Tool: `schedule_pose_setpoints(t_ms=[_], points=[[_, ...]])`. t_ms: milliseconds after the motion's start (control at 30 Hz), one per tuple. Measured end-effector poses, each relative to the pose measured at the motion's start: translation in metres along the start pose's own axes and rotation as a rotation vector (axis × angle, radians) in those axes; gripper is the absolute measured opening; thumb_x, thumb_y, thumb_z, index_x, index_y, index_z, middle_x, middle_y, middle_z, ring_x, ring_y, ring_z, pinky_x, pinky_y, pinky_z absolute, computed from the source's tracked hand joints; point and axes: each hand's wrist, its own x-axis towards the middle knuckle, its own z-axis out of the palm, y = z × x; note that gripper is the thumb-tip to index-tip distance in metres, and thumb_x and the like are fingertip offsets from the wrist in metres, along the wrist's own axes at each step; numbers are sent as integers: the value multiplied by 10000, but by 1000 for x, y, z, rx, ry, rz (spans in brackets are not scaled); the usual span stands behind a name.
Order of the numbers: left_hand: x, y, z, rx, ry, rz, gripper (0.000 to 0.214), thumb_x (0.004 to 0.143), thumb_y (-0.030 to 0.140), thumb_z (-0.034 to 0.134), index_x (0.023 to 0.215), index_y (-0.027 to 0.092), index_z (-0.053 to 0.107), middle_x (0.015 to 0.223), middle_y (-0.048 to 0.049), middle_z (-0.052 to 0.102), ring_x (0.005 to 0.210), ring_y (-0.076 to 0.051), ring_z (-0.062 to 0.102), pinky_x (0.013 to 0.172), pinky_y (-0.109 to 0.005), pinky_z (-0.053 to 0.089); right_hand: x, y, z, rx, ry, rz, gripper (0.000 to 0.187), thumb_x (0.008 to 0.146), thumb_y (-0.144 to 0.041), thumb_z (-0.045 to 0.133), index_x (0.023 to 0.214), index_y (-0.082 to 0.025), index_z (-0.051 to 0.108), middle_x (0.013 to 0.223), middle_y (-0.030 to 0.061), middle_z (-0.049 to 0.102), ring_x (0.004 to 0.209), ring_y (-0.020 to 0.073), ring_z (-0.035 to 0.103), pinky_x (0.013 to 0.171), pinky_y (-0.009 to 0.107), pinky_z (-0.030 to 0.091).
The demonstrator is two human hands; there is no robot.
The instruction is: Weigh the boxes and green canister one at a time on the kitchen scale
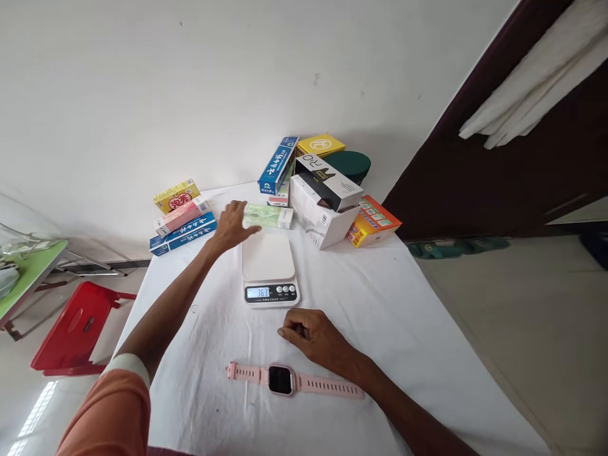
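Observation:
My left hand (pixel 234 226) reaches far across the table and grips the near end of a long pale green box (pixel 269 216) lying just beyond the white kitchen scale (pixel 267 261). The scale's platform is bare and its display reads 36.3. My right hand (pixel 311 335) rests on the white tablecloth just in front of the scale, fingers curled into a loose fist with nothing visible in them. A pink smartwatch (pixel 289 380) lies flat near the front edge, right below that hand.
Boxes crowd the table's far end: blue toothpaste boxes (pixel 183 236), a yellow box (pixel 177 194), a pink box (pixel 183 214), a standing blue box (pixel 277 165), white cartons (pixel 319 201), an orange box (pixel 373 221), a green round tin (pixel 353 165). A red stool (pixel 76 326) lies left.

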Motion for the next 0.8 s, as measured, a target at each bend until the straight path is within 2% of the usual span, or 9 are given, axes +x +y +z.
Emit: schedule_pose_setpoints(t_ms=[67, 133, 267, 400, 500, 633, 800], points=[[16, 17, 14, 1, -100, 35, 873, 817, 462, 803, 1538, 164, 412, 1585, -232, 432, 1426, -405, 434, 1129, -562, 405, 0, 1, 0, 2, 4, -5, 266, 918, -303, 606, 681, -202, 540, 649, -29, 538, 600, 118, 452, 597, 261, 373], [33, 26, 23, 22, -176, 24, 884, 826, 446, 793, 1555, 146, 391, 1631, -250, 374, 1482, -419, 377, 1167, -577, 358, 0, 1, 0, 3, 2, -12, 266, 919, -297, 607, 680, -200, 543, 654, -29, 543, 603, 116, 457, 603, 260, 381], [59, 27, 21, 40, -320, -16, 670, 917, 455, 664, 1500, 185, 472, 1538, -205, 499, 1451, -389, 440, 1187, -580, 326, -1, 3, -1, -10, -5, -33, 266, 926, -286, 601, 681, -201, 542, 660, -25, 550, 605, 119, 461, 603, 261, 384], [68, 18, 11, 70, -443, 34, 645, 837, 313, 729, 1445, 259, 520, 1491, -142, 540, 1418, -355, 490, 1176, -554, 344, 0, 7, 0, -33, -5, -39, 288, 940, -300, 596, 680, -209, 512, 641, -29, 531, 592, 123, 444, 587, 266, 362], [63, 10, 9, 74, -435, 20, 582, 819, 255, 727, 1374, 256, 555, 1398, -121, 588, 1364, -335, 535, 1129, -532, 396, 0, 10, 1, -23, -22, -27, 290, 940, -304, 589, 682, -212, 496, 629, -35, 518, 575, 120, 432, 581, 266, 353], [43, -5, 5, -9, -322, -13, 507, 767, 305, 780, 1237, 217, 611, 1235, -94, 625, 1204, -303, 613, 1037, -457, 489, 1, 10, 2, -13, -26, -15, 286, 934, -317, 587, 685, -209, 498, 637, -33, 518, 580, 118, 420, 583, 267, 347], [-2, -30, -22, -87, -151, -64, 462, 817, 330, 731, 1226, 158, 604, 1172, -96, 629, 1090, -266, 634, 998, -432, 521, 1, 7, 2, -17, -8, -32, 265, 913, -292, 595, 678, -204, 508, 642, -29, 521, 601, 121, 434, 590, 266, 347]])
